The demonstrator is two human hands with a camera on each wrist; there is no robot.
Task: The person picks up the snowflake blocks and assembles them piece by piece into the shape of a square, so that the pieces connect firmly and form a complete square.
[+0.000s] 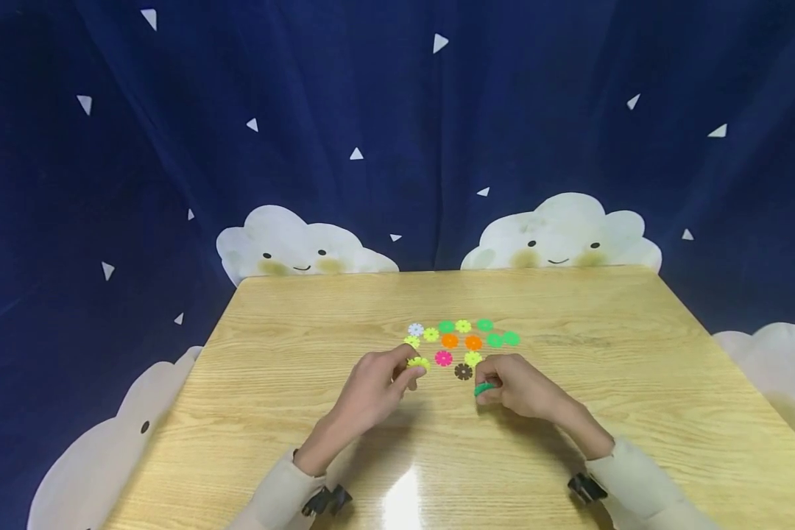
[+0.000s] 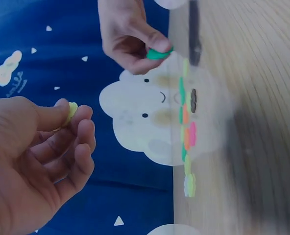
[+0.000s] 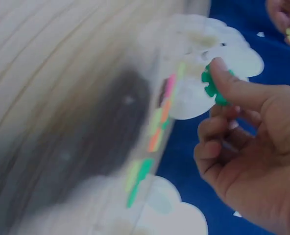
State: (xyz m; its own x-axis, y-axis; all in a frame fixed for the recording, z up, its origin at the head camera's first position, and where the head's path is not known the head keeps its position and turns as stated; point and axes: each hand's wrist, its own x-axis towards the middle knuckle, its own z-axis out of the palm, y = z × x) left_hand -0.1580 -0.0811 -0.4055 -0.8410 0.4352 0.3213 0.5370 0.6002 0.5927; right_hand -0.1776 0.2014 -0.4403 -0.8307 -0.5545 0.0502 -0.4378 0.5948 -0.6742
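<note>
My left hand (image 1: 379, 384) pinches a yellow notched plastic disc (image 1: 419, 364) between thumb and fingertips. Opposite it, my right hand (image 1: 518, 384) holds a green notched disc (image 3: 214, 84) by its edge; part of the disc is covered by the thumb. Both held pieces are raised above the wooden table (image 1: 291, 338), apart from each other. Between and beyond the hands lie loose discs of the same kind, among them a pink disc (image 1: 443, 358), a brown disc (image 1: 464, 371) and a yellow disc (image 1: 473, 358) close to the right fingers.
Farther back lie two orange discs (image 1: 450, 341), a white disc (image 1: 415, 330), several green discs (image 1: 495, 340) and more yellow ones. A dark blue curtain (image 1: 397, 88) with white triangles and clouds hangs behind the table's far edge and down both sides.
</note>
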